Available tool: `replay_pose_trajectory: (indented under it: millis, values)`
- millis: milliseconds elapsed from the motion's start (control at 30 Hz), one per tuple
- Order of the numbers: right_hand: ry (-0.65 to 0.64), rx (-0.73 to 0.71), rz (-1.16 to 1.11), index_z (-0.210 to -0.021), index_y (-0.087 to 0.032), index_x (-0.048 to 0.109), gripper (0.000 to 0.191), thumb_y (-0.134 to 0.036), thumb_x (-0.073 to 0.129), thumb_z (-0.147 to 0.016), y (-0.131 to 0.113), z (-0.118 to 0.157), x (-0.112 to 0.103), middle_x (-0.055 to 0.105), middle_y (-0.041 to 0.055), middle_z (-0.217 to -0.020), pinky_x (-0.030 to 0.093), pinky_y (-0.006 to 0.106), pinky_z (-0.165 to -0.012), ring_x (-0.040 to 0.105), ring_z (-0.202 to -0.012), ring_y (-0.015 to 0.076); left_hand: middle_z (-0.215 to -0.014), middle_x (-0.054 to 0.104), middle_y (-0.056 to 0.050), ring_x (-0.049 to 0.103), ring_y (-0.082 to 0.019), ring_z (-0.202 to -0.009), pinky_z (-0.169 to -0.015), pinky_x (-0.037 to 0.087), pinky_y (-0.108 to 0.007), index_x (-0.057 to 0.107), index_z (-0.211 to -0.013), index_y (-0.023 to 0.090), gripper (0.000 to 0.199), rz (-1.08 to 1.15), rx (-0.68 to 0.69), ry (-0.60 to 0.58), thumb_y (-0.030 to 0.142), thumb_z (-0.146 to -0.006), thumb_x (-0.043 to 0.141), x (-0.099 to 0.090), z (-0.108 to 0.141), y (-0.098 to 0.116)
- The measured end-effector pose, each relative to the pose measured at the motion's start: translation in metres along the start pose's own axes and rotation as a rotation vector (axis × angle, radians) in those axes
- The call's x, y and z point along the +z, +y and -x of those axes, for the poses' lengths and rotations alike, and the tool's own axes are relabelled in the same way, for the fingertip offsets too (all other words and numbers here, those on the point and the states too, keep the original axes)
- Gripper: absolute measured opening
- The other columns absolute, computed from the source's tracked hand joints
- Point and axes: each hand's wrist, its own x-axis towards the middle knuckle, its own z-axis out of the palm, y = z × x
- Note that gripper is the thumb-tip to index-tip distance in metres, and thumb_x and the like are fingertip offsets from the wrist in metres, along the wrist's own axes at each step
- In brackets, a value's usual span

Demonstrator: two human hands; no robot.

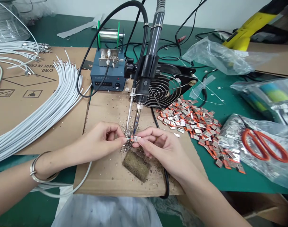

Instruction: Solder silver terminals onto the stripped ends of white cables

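Clock centred on the connector, 12 pointing away from the person. Nearest: worn sponge [136, 165] at 6, on a cardboard sheet [99, 179]. Left hand [109, 137] at 9, thumb and forefinger pinching a thin wire end [128, 139]. Right hand [159, 143] at 3, fingertips pinching the small metal connector [137, 138], which sits just under the soldering iron [146, 78]; contact with the tip, can't tell.

Risks, my judgement: burnt fingers if either hand drifts up, fingertips being so near the tip; a misplaced joint if the small pinch slips; debris getting into the joint, since dark bits litter the cardboard right below.

Surface: green tabletop [234, 101] under the cardboard. Connector pile [191, 123], orange and metal, at 3; orange-handled scissors [264, 143] beyond it on bagged parts. White cable bundle [49, 116] between 9 and 10. Farther: fan [161, 90] at 1, blue station [108, 75] at 11, solder spool [109, 35] above it. Yellow tool [248, 30] between 1 and 2. Pale wall [87, 6] behind.
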Motion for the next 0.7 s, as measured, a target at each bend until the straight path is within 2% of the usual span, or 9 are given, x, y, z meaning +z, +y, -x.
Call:
replay_pose_trajectory:
  millis: [233, 400, 700]
  values:
    - [0.0, -0.02, -0.02, -0.09, -0.007, 0.05, 0.04, -0.036, 0.061, -0.065, -0.0002, -0.0012, -0.0007, 0.058, 0.0012, -0.07, 0.033, -0.002, -0.042, 0.043, -0.046, -0.0096, -0.05, 0.034, 0.006, 0.029, -0.004, -0.046, -0.042, 0.022, -0.015, 0.057, -0.071, 0.012, 0.018, -0.004, -0.013, 0.002, 0.029, -0.077, 0.053, -0.0008, -0.0008, 0.0001]
    - [-0.036, -0.036, -0.059, -0.089, -0.006, 0.051, 0.041, -0.037, 0.062, -0.063, 0.0014, -0.0016, -0.0022, 0.059, 0.0015, -0.071, 0.033, -0.003, -0.044, 0.049, -0.051, -0.0084, -0.05, 0.034, 0.005, 0.028, -0.005, -0.046, -0.042, 0.022, -0.016, 0.057, -0.071, 0.012, 0.02, 0.004, 0.004, -0.004, 0.03, -0.077, 0.053, -0.0004, 0.0001, 0.0022]
    - [-0.053, -0.034, -0.082, -0.09, -0.006, 0.05, 0.043, -0.038, 0.062, -0.064, 0.0024, -0.0006, -0.0037, 0.058, 0.0013, -0.07, 0.034, -0.005, -0.047, 0.051, -0.053, -0.0087, -0.05, 0.035, 0.005, 0.029, -0.005, -0.046, -0.042, 0.022, -0.017, 0.058, -0.071, 0.012, 0.02, 0.015, -0.013, -0.013, 0.031, -0.077, 0.053, -0.0019, -0.0029, 0.0035]
